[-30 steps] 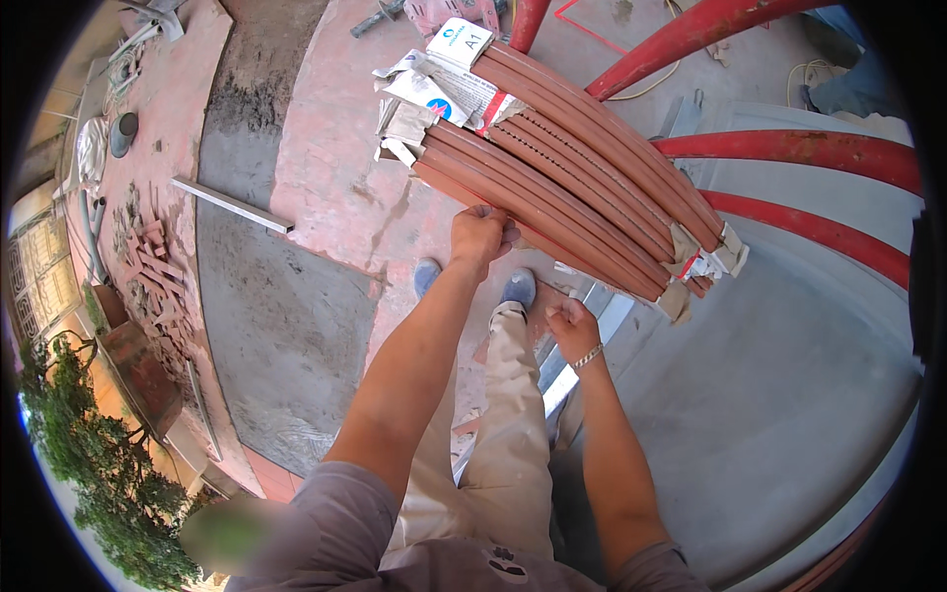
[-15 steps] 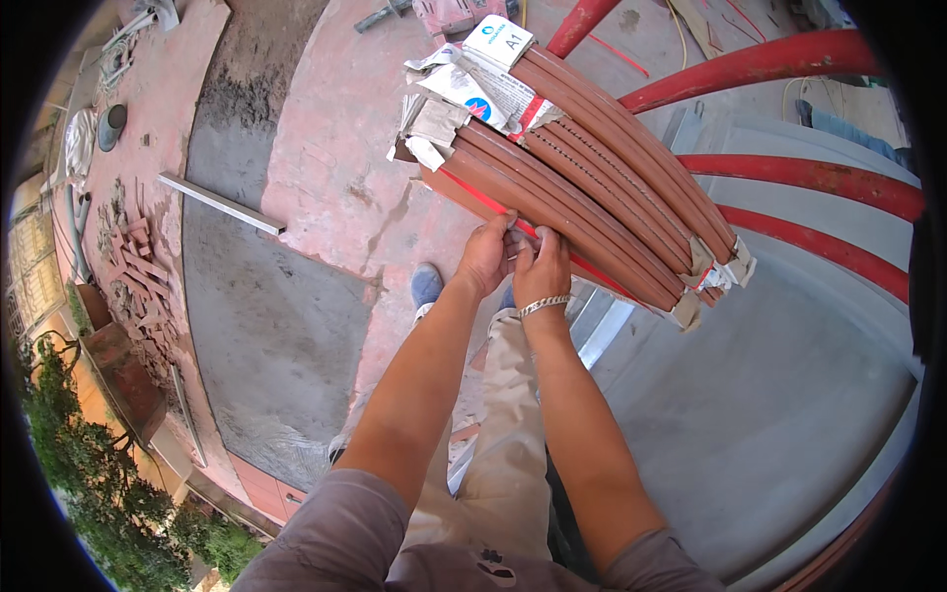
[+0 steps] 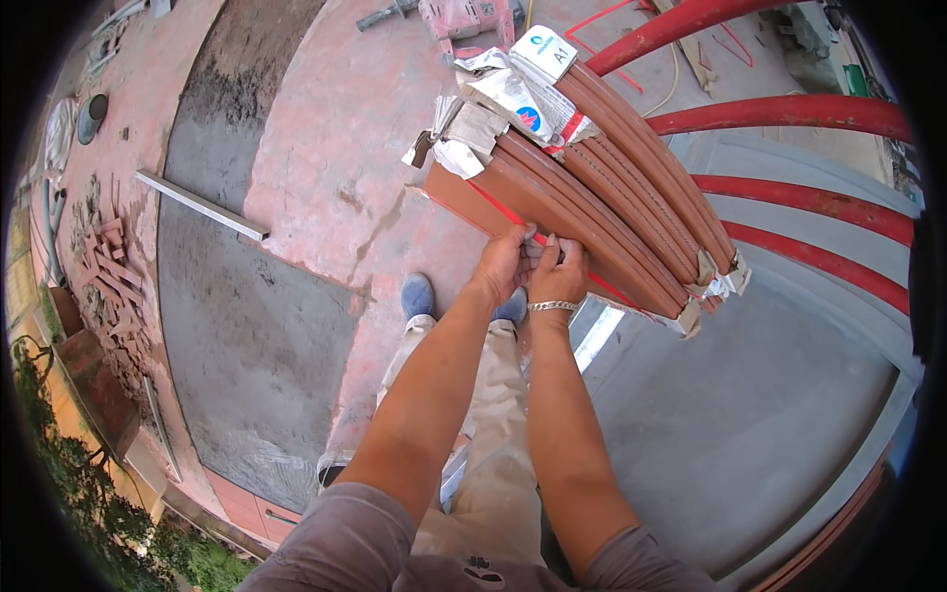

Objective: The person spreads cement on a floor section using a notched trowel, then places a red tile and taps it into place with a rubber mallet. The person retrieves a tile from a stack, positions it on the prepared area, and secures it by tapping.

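In front of me sits a stack of terracotta-coloured tiles (image 3: 602, 212), with torn cardboard and white labelled wrapping (image 3: 518, 99) at its far left end. A red packing strap (image 3: 498, 202) runs along its near face. My left hand (image 3: 501, 261) is closed on the strap, its fingers curled under it. Right beside it my right hand (image 3: 557, 271), with a chain bracelet at the wrist, pinches the same strap. The two hands nearly touch, and some fingertips are hidden behind the knuckles.
Red metal bars (image 3: 789, 116) rise behind and right of the stack. A pink power tool (image 3: 469, 22) lies beyond it. On the left are a metal straightedge (image 3: 202, 204), grey wet mortar (image 3: 252, 335) and broken tile pieces (image 3: 116, 266). Grey sheeting (image 3: 720, 414) spreads at the right.
My view has shifted, so the stack and hands sit slightly lower and further right in it. Both hands keep hold of the strap.
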